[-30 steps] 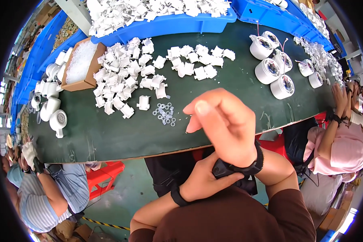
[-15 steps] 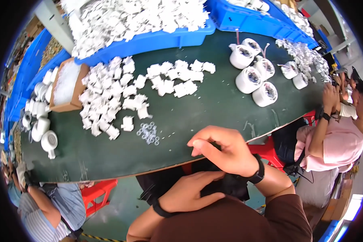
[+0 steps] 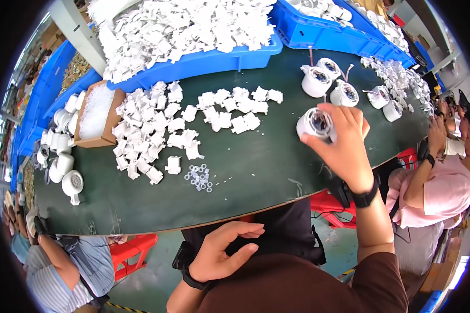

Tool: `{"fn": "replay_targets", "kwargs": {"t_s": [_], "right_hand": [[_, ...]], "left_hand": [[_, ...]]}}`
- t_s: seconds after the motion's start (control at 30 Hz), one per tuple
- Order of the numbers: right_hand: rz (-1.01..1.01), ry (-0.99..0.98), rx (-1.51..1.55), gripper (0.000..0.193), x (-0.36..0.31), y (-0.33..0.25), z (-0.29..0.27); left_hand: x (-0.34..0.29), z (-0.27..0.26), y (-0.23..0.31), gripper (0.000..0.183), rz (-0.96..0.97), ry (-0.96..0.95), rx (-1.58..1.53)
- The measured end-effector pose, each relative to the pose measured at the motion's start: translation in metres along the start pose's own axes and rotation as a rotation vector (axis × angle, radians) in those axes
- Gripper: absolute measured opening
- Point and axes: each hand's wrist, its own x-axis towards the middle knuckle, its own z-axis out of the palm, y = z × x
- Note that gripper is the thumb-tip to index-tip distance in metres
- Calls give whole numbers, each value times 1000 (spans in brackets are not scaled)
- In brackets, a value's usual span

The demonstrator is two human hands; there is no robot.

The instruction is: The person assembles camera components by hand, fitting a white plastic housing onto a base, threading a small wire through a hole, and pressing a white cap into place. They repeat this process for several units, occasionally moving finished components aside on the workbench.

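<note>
My right hand [image 3: 344, 148] reaches over the table, with its thumb and fingers around a white cylindrical housing [image 3: 314, 124] that has wires inside its open top. Behind it stand more such housings [image 3: 317, 82], and my hand and wrist hide part of the table there. My left hand [image 3: 227, 250] hovers in front of the table edge by my body, fingers loosely extended and thumb apart, holding nothing. Small clear rings [image 3: 199, 178] lie in a heap on the table, beside a spread of white plastic parts [image 3: 141, 130].
A blue bin [image 3: 193, 60] heaped with white parts stands at the back, another blue bin [image 3: 339, 39] to its right. On the left are a cardboard box [image 3: 96, 117] and white shower-head-shaped pieces [image 3: 72, 182]. Co-workers sit on both sides; red stools [image 3: 133, 253] stand near the table.
My right hand has moved forward and right from near the table edge to the housings and closed around one, which has shifted slightly. My left hand has moved a little left, its fingers lifting.
</note>
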Motion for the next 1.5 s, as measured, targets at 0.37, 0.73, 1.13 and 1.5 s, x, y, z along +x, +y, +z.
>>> {"fn": "replay_targets", "kwargs": {"t_s": [0.37, 0.73, 1.13, 1.5], "right_hand": [[-302, -367, 877, 71, -49, -105, 9], [-67, -671, 1351, 53, -31, -88, 13], [-100, -170, 575, 21, 42, -53, 77], [146, -282, 884, 16, 36, -52, 64]], "left_hand": [[8, 2, 3, 68, 29, 321, -135], [7, -3, 8, 51, 46, 376, -144], [6, -4, 7, 52, 21, 468, -168], [27, -4, 16, 56, 142, 419, 278]]}}
